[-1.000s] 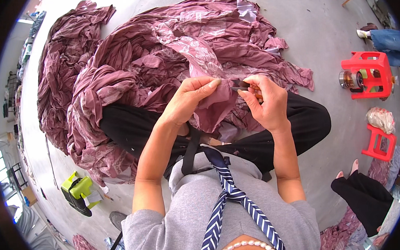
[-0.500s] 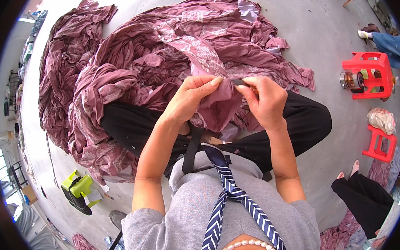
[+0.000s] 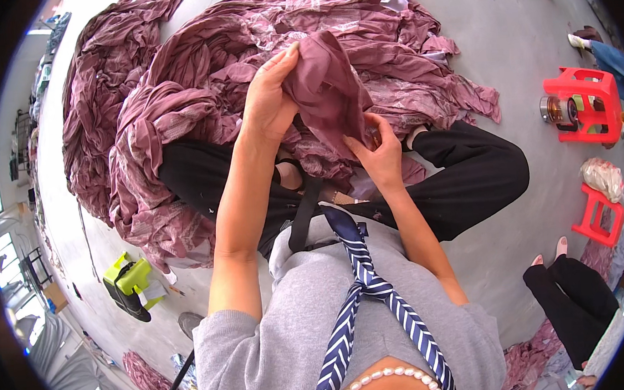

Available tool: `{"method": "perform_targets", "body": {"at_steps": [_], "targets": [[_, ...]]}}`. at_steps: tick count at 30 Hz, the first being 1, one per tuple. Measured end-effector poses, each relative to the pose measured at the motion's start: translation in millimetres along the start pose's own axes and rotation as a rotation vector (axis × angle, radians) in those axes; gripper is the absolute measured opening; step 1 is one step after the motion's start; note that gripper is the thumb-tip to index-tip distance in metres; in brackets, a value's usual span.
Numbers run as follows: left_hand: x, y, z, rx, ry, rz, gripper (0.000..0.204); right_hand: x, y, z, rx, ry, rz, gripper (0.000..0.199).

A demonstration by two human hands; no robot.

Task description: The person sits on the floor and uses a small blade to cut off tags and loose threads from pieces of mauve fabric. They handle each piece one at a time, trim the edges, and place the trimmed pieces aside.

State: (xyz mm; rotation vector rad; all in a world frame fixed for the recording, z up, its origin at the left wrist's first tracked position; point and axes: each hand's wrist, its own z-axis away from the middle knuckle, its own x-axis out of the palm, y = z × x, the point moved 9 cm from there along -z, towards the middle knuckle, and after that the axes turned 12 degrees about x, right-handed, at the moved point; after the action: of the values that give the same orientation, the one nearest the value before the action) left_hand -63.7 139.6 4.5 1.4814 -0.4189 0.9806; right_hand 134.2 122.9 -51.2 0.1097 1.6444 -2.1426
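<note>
A large heap of mauve fabric [image 3: 203,51] with pale patterning lies over the floor and against my crossed legs. My left hand [image 3: 270,101] is closed on a raised fold of this fabric [image 3: 328,87], its thumb along the upper edge. Lower down and nearer my body, my right hand [image 3: 379,155] pinches the same piece between thumb and fingers. Between the two hands the cloth hangs in a slack, plain-sided fold. Whether anything small is tucked in my right palm is hidden.
On the left stands a lime-green plastic stool [image 3: 133,281] with a dark item on it. To the right are a red stool [image 3: 592,99] with a glass jar and another red stool [image 3: 599,217] bearing a plastic bag. A standing person's black trousers [image 3: 572,300] show at lower right.
My left hand has lifted the fabric up and away from me. My right hand has moved down and inward along it. The small dark item seen at my right fingertips is out of sight.
</note>
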Motion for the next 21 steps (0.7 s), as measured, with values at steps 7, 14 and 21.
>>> {"method": "perform_targets", "body": {"at_steps": [7, 14, 21], "targets": [[-27, 10, -6, 0.090, 0.126, 0.046, 0.026, -24, -73, 45, -0.661, 0.155, 0.076, 0.045], [-28, 2, -10, 0.107, 0.196, 0.109, 0.019, 31, -65, 30, -0.630, -0.041, 0.573, 0.040], [-9, 42, -8, 0.512, 0.116, -1.099, 0.032, 15, -32, -7, -0.026, -0.429, -0.214, 0.009]]}}
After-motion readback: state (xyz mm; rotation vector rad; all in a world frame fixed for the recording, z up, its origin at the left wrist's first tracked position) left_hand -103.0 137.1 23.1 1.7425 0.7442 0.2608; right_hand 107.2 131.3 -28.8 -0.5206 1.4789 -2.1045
